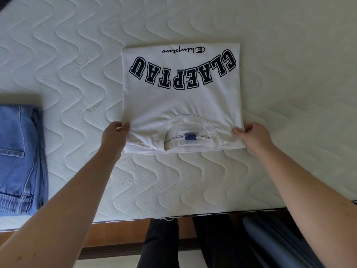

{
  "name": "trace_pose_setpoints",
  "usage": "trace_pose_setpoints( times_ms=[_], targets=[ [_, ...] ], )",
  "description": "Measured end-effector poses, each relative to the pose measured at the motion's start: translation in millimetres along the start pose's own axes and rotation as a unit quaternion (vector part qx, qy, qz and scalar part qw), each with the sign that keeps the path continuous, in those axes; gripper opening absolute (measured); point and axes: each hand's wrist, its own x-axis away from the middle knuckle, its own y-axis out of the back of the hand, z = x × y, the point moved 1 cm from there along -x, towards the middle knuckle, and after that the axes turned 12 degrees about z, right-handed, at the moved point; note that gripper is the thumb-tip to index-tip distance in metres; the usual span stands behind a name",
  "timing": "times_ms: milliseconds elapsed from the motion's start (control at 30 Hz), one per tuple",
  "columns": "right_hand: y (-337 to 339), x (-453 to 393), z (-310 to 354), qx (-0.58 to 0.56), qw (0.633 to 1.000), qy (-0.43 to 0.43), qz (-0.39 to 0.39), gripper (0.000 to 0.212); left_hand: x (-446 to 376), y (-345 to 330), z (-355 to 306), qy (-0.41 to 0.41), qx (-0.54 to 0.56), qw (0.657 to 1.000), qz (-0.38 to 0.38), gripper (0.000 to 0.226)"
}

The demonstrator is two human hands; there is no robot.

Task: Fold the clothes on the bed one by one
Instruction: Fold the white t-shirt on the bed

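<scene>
Two forearms are extended from the lower frame. One white T-shirt (181, 97), folded into a rectangle, is laid at frame centre on the quilted mattress (77, 55). Its near left corner is pinched by the left hand (116, 134), its near right corner by the right hand (251, 135). One pair of folded jeans (17, 159) is placed at left.
</scene>
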Motion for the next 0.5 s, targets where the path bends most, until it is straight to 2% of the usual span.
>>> trace_pose_setpoints(
  times_ms=[100, 200, 333, 500],
  targets=[
    [-4, 3, 1, 0.015, 1.0, 0.016, -0.006, 0.035, -1, -6, 1, 0.015, -0.043, 0.999, -0.009, 0.024],
    [-9, 5, 4, 0.032, 0.999, 0.026, -0.012, 0.033, -1, -7, -3, 0.023, -0.093, 0.994, 0.05, 0.039],
    [-16, 9, -4, 0.04, 0.999, 0.029, -0.006, 0.038, 5, 1, 17, 0.049, -0.02, 0.99, 0.132, 0.027],
    [-20, 16, -11, 0.045, 0.998, 0.02, -0.03, 0.035, 13, 0, 38, 0.056, 0.1, 0.984, 0.137, 0.016]
  ],
)
